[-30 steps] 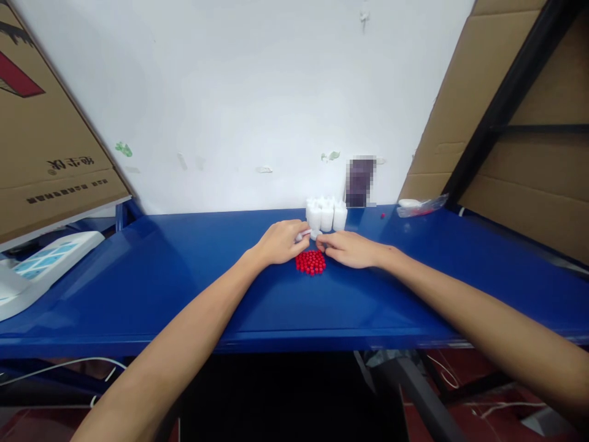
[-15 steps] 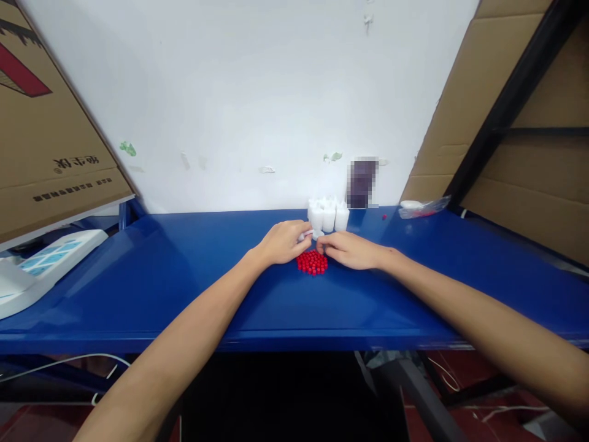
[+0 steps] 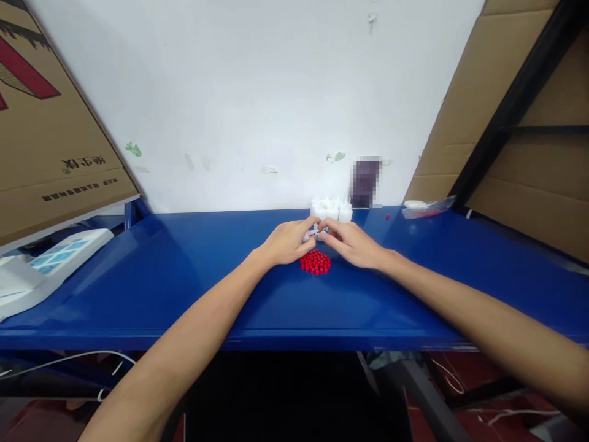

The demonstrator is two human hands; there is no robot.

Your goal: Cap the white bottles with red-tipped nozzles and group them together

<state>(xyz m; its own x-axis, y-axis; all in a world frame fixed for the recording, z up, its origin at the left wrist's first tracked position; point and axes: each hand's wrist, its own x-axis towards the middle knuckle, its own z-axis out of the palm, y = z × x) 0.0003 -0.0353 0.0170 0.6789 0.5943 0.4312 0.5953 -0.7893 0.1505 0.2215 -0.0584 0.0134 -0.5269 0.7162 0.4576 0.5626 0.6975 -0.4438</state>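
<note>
My left hand point(image 3: 288, 241) and my right hand point(image 3: 352, 243) meet fingertip to fingertip over the middle of the blue table point(image 3: 184, 288). Together they pinch a small white bottle point(image 3: 315, 232), mostly hidden by the fingers. A heap of several small red caps point(image 3: 315, 262) lies just in front of the hands, between the wrists. Behind the hands a cluster of white bottles point(image 3: 332, 209) stands upright near the wall.
A white scale with a blue keypad point(image 3: 46, 264) sits at the left edge, under a leaning cardboard box point(image 3: 46, 141). A clear plastic bag point(image 3: 426, 207) and one stray red cap point(image 3: 388, 217) lie at the back right. Cardboard and a black frame point(image 3: 515, 104) lean on the right.
My right hand has lifted from beside the red caps and moved up to meet the left fingers at the small white bottle. The view has shifted slightly.
</note>
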